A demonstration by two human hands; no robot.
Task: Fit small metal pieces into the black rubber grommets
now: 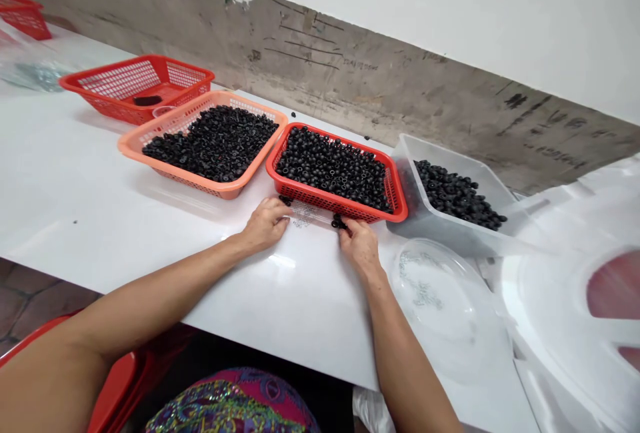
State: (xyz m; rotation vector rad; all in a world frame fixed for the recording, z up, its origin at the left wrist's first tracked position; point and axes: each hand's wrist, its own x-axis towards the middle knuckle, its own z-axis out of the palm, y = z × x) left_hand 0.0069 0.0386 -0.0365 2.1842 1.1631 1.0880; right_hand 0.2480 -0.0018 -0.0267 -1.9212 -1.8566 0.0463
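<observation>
My right hand [360,244] pinches a few small black rubber rings [339,222] at the front rim of a red plastic basket [330,201] heaped with the same rings. My left hand [265,224] rests on the white table [125,220] with its fingertips near a small black ring [286,200]. Between my hands lies a clear plastic strip [305,214] holding tiny silvery bits. An orange basket [220,186] of black rings stands to the left, and a clear plastic tub [417,216] with more rings stands to the right.
A round clear dish [435,300] with silvery bits lies right of my right hand. Behind stands a red basket [140,70], with a plastic bag [35,76] and another basket [25,16] further left. A stained concrete wall [350,73] runs behind the table.
</observation>
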